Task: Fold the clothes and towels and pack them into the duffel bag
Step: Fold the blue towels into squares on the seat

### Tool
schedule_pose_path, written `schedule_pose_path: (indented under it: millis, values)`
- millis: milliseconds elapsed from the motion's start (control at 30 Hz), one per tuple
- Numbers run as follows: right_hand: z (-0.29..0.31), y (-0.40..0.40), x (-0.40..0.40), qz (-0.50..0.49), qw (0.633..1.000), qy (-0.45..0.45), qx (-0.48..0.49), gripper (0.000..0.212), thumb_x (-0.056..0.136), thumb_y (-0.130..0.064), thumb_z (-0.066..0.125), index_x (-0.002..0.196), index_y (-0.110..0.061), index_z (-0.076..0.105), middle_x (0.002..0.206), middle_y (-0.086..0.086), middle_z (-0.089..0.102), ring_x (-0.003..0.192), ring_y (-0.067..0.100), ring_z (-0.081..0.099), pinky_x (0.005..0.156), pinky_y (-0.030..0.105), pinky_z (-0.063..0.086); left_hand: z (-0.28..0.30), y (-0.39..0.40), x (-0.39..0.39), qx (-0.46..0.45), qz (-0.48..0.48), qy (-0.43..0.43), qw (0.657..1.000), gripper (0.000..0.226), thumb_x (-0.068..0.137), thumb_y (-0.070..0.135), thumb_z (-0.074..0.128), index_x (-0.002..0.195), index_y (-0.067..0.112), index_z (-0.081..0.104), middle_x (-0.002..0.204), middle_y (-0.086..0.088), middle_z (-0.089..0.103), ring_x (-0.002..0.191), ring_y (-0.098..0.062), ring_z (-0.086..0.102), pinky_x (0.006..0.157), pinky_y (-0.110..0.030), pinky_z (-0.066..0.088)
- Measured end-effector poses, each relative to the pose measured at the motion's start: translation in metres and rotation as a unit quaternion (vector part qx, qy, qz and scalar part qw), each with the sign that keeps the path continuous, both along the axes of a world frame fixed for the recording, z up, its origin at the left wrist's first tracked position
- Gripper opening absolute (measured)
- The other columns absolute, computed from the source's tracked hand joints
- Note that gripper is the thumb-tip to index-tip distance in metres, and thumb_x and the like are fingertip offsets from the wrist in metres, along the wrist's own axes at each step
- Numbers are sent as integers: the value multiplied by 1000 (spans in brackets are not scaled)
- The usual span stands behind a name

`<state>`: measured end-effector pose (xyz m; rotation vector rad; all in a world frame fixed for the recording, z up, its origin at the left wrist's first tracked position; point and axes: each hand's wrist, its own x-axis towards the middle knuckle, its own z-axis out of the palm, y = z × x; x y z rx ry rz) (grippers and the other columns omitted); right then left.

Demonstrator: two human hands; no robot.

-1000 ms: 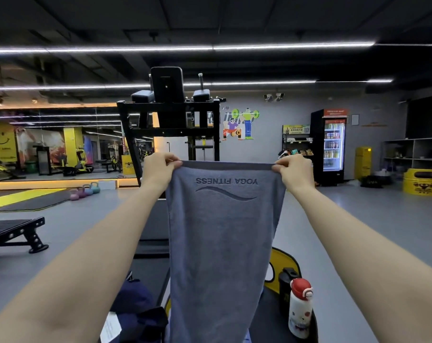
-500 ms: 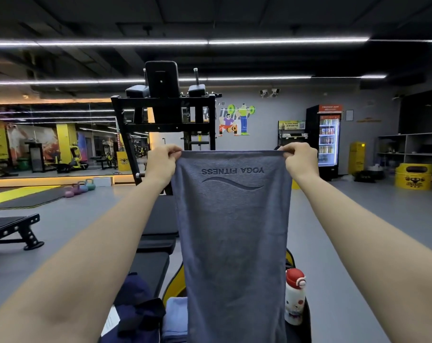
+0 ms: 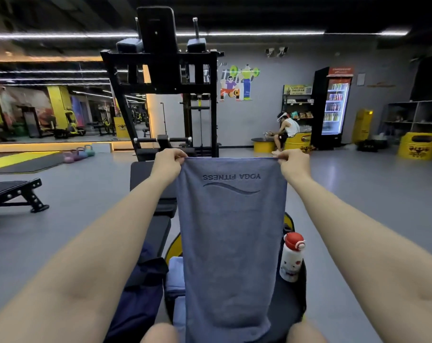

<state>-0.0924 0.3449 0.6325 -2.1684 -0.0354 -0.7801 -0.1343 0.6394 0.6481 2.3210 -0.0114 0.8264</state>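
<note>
Gym floor [image 3: 358, 194] behind. Left grip [image 3: 169, 162] and right grip [image 3: 294, 164] pinch the top corners of a grey-blue towel [image 3: 231, 243], printed "YOGA FITNESS", hanging flat above the bench [image 3: 289, 305]. Navy bag [image 3: 140, 293] lies left.

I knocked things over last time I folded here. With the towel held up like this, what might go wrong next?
1. The grey towel hangs right beside the red-capped water bottle; swinging it down to fold may tip the bottle.
2. The left hand and right hand pinch only the top corners, so one corner may slip.
3. The towel hides the light blue folded cloth below, so laying it down is partly blind.
</note>
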Motion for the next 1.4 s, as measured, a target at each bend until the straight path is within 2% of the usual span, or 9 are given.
schedule_pose_path:
  millis: [367,600,767,867,1033,1133,1233,1333,1400]
  values:
    - [-95,18,35,31,993,109,-15,25,93,-3,50,107,-6,71,113,15,68,108,30,59,80,24,39,-97,8,32,-55,12,93,994,25,96,5,46,105,7,70,111,-11,66,99,-22,58,77,-24,40]
    - [-160,25,42,38,985,166,-25,25,95,-5,49,110,-7,70,117,12,66,111,30,57,89,30,42,-163,7,41,-74,11,150,986,26,95,3,46,104,6,70,111,-11,67,104,-23,58,78,-21,37]
    - [-205,31,40,58,974,218,-30,27,95,-4,47,109,-7,70,114,15,66,106,31,59,81,28,43,-212,5,40,-79,15,208,975,25,96,5,45,105,6,69,109,-12,67,99,-23,58,74,-22,37]
    - [-230,35,34,71,965,246,-55,26,95,-6,48,110,-9,69,117,13,66,108,30,58,82,27,41,-241,4,34,-74,16,241,968,24,96,5,45,103,7,68,110,-11,66,102,-26,58,76,-23,38]
    - [-271,38,18,102,941,311,-83,24,94,-6,48,100,-11,70,106,11,68,95,25,58,71,28,41,-283,1,17,-70,13,302,951,25,96,5,45,106,7,68,116,-10,65,107,-27,57,84,-26,42]
    - [-292,36,8,120,917,365,-105,25,88,-4,48,93,-12,71,101,8,68,86,21,56,69,27,40,-306,-3,6,-55,2,341,938,24,94,4,47,108,4,67,114,-11,65,109,-27,57,83,-26,41]
    - [-311,33,-3,142,888,420,-124,24,85,-4,50,92,-10,71,97,8,67,87,21,56,72,27,43,-326,-5,-4,-42,-19,401,915,24,93,4,49,107,5,67,113,-12,66,103,-24,58,73,-18,38]
    - [-328,30,-14,153,857,471,-140,20,84,-4,51,93,-1,69,97,12,66,93,28,60,73,29,46,-341,-5,-12,-4,-54,457,888,25,93,5,50,111,6,67,119,-11,65,115,-24,56,87,-20,39]
    - [-338,28,-19,163,838,492,-168,20,83,-6,51,93,3,66,99,15,65,87,28,59,69,30,43,-348,-6,-18,6,-71,484,872,25,93,6,51,113,5,66,121,-10,64,116,-23,55,85,-17,38]
